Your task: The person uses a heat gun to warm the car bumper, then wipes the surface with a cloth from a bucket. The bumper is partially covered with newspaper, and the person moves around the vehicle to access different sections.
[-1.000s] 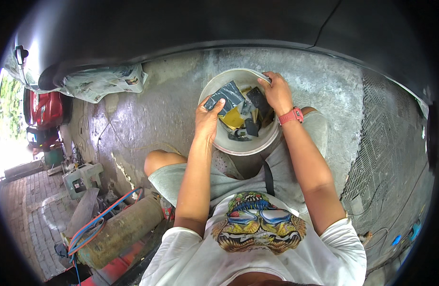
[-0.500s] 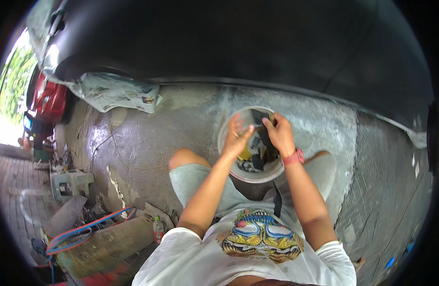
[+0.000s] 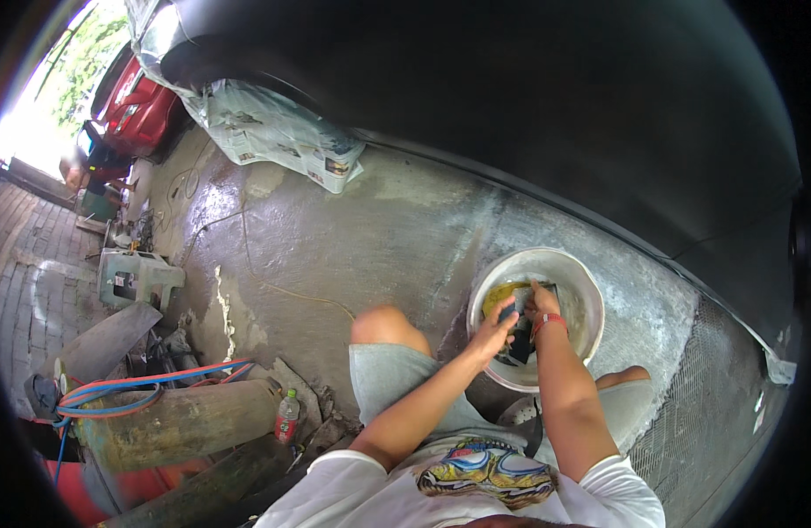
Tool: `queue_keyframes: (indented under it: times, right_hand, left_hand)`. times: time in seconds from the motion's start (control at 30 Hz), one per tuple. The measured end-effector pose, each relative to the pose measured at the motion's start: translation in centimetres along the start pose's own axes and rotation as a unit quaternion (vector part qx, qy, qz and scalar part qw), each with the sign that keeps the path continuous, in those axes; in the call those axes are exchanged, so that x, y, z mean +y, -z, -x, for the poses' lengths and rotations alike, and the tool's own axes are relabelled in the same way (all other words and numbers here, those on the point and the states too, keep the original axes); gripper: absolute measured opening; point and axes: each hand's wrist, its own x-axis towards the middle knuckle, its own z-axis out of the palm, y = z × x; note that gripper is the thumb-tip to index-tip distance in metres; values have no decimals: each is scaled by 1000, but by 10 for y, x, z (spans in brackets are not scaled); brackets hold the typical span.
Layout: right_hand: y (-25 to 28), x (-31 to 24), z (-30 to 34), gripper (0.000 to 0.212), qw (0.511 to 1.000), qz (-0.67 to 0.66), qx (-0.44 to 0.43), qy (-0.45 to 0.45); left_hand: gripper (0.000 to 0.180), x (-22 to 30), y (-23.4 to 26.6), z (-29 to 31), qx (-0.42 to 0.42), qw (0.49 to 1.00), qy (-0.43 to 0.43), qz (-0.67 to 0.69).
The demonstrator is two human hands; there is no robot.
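person wears a white short-sleeved t-shirt [image 3: 476,493] with multicoloured chest print, grey shorts [image 3: 396,387], red wristband [image 3: 547,322] on right wrist

Wet concrete floor [image 3: 335,238] carries a white bucket [image 3: 581,290], gas cylinder [image 3: 181,427], plastic bottle [image 3: 286,418], hoses [image 3: 141,387] and newspaper [image 3: 273,132].

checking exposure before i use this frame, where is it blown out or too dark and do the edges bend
Head view: daylight blows out the upper left corner; the car body above is nearly black; the white bucket and both hands are evenly lit; the car's lower edge bows toward the rim.
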Motion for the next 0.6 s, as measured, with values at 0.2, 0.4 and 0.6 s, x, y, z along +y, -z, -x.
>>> queue_keyframes:
  times: [0.2,0.4,0.6]
  right_hand:
    - [7,60,-85,31,981,-151,83,-89]
    - [15,-3,34,31,974,21,-157,162]
    - [59,-58,193,21,798,312,-79,510]
  left_hand:
    - [71,9,-4,-6,-1,999,18,-37]
    - [80,-5,-14,-39,44,998,48,11]
    - [64,16,-46,-60,17,999,-14,35]
